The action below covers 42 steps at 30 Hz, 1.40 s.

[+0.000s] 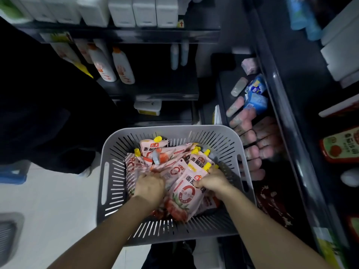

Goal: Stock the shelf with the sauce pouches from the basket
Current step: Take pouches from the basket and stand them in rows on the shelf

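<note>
Now, head view: looking straight down into a store aisle.
Basket: grey slotted plastic basket [167, 128] with side handle slots, on the floor [58, 200] just beside the shelf [279, 105] on the right.
Pouches: a loose pile of pink pouches [153, 152] with yellow caps fills the basket, lying flat and overlapping.
Writing on pouches: a large red ring like a "0", big dark characters 番茄沙司, a small red badge at the top whose characters are too small to be sure of, and tomato pictures at the bottom.
Front pouch: the front pouch [184, 199] is tilted up out of the pile, cap end away from the camera.
Right hand: the right hand [212, 181] grips the front pouch near its cap, thumb across the printed face.
Left hand: the left hand [149, 186] is knuckles up with fingers curled down into the pile; whether it holds a pouch I cannot tell.
Hands: apart, both inside the basket.
Shelf contents: a blurred row of pink packs [252, 150], blue packs [256, 101] further back, and a red pack [340, 146] with a tomato label, unreadable, on the far right.
Back shelves: white bottles [122, 66] with orange caps and red print, unreadable; white boxes [144, 12] above them.
</note>
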### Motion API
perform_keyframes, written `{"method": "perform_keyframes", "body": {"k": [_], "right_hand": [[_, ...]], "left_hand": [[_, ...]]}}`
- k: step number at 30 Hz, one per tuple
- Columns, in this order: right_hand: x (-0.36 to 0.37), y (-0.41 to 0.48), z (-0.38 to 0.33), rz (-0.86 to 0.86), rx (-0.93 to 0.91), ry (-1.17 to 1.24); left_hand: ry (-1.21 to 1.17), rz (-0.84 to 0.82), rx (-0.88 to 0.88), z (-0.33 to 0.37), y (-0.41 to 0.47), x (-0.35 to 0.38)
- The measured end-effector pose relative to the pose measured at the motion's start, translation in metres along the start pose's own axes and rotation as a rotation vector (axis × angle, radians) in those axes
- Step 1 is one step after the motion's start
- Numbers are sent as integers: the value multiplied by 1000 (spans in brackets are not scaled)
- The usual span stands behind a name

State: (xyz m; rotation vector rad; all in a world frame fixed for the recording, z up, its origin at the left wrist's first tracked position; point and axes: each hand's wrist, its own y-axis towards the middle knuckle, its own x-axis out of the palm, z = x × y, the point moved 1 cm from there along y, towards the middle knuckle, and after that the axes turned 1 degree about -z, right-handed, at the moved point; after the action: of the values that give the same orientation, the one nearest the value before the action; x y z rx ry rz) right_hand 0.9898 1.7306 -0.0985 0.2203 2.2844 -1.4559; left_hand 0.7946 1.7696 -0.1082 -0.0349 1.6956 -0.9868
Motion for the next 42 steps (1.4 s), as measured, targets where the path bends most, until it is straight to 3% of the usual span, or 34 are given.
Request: {"method": "perform_keyframes", "body": {"k": [7,10,15,24,32,38,42], "right_hand": [[-36,-27,-37,224,-170,-505],[-44,-35,-43,280,-209,-599],[-37,-33,-40,297,-205,-546],[-45,-41,-23,320,-242,-461],[-45,-60,-18,409,-354,-426],[-39,-77,-8,435,-445,-383],[-35,-93,3,476,-511,-317]], "left_hand": [[-101,-112,-58,-18,-15,15],[-31,-152,-90,-11,-17,3],[-168,-9,82,43,-5,2],[-92,-105,81,40,16,-1],[3,-76,78,40,-18,-6],[-46,120,-40,13,-31,-16],[-438,333,-216,-10,-40,-23]]}}
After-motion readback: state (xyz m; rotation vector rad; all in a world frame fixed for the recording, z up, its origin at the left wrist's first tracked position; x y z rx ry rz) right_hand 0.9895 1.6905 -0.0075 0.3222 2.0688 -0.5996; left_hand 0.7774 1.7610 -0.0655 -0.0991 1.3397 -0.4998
